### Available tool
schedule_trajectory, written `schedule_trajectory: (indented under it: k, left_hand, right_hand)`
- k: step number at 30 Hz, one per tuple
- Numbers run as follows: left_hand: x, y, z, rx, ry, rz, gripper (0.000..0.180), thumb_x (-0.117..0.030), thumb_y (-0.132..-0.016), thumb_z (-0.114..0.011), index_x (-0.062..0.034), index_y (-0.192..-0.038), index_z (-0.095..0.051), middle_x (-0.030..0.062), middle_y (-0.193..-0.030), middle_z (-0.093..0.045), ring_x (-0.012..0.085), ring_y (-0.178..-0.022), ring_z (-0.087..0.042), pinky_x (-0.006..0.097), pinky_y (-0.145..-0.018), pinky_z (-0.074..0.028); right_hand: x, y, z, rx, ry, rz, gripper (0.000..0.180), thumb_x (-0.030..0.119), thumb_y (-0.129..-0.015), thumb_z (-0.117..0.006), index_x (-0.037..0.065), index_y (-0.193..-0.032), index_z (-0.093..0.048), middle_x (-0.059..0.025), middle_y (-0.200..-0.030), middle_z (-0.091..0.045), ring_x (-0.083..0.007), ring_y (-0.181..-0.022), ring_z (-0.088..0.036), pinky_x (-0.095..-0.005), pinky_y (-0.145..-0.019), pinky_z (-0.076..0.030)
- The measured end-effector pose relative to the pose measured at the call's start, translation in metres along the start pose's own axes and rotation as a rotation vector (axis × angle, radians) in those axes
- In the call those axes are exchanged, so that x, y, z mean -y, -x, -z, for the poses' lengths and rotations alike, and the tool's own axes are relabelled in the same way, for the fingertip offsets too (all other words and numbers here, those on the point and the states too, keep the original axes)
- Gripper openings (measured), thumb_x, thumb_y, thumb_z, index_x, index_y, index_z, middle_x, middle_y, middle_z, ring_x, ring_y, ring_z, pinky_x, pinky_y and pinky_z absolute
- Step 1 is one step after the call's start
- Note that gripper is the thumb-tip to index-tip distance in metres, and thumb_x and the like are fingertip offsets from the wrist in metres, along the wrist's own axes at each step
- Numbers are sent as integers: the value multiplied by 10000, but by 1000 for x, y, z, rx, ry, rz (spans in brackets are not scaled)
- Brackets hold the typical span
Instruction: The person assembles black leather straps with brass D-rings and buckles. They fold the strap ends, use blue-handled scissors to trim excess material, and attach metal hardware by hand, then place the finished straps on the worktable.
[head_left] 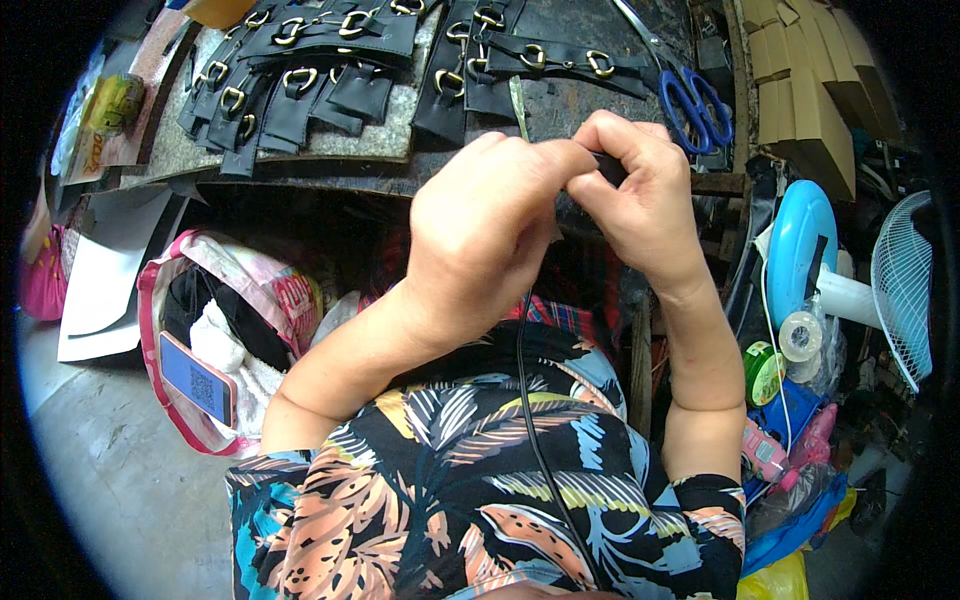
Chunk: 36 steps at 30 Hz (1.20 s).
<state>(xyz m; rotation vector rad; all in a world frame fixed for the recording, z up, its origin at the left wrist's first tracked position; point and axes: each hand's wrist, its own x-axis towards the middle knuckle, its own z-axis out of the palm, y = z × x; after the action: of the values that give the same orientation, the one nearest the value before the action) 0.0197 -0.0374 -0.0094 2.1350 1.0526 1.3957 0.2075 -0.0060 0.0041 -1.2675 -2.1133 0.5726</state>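
Both hands meet over the bench (560, 110) edge: left hand (480, 235) and right hand (640, 195) each pinched closed on the small black strap piece (608, 167) between them, its long axis unclear.

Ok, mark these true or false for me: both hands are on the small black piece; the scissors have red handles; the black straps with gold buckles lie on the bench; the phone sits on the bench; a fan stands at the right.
1. Both hands, left hand and right hand, pinch the small black piece: true.
2. The scissors have red handles: false, they are blue.
3. Black straps with gold buckles lie on the bench: true.
4. The phone sits on the bench: false, it lies in the pink-trimmed bag on the floor.
5. A fan stands at the right: true.
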Motion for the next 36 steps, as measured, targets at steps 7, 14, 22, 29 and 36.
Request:
schedule_trajectory:
  k: [7,14,22,29,36]
  left_hand:
    - [6,-2,1,-16,595,468,354,37,-1014,-609,-7,-1365,-591,60,-1082,-676,117,-930,-660,242,-836,-549]
    - [15,-10,13,193,621,569,202,-49,-980,-716,50,-1155,-739,82,-968,-733,113,-829,-691,248,-746,-573]
    - [19,-5,6,149,879,697,189,-68,-990,-707,59,-1128,-739,95,-972,-763,130,-816,-730,260,-751,-618]
    - [14,-3,6,84,376,487,175,-64,-948,-757,38,-1090,-745,93,-943,-764,111,-813,-714,247,-739,-587]
    - [-1,-1,5,58,407,637,164,5,-934,-753,58,-1086,-723,51,-960,-747,75,-881,-689,233,-783,-575]
  right_hand:
    - [-9,1,3,4,-80,-19,150,140,-896,-763,35,-869,-659,-19,-778,-619,-169,-775,-567,-320,-766,-438]
    - [-17,-1,2,-28,-307,104,187,206,-877,-790,45,-851,-697,-47,-703,-654,-183,-663,-631,-320,-666,-463]
    - [-8,3,8,124,-370,-77,178,150,-927,-757,13,-862,-665,25,-775,-577,-62,-688,-528,-242,-605,-408]
    - [-11,3,0,-4,-158,44,230,263,-871,-778,80,-784,-670,-50,-655,-618,-229,-649,-605,-363,-750,-442]
    - [-5,6,-2,-58,-21,90,227,266,-860,-764,89,-778,-648,-56,-714,-644,-274,-694,-628,-397,-774,-421]
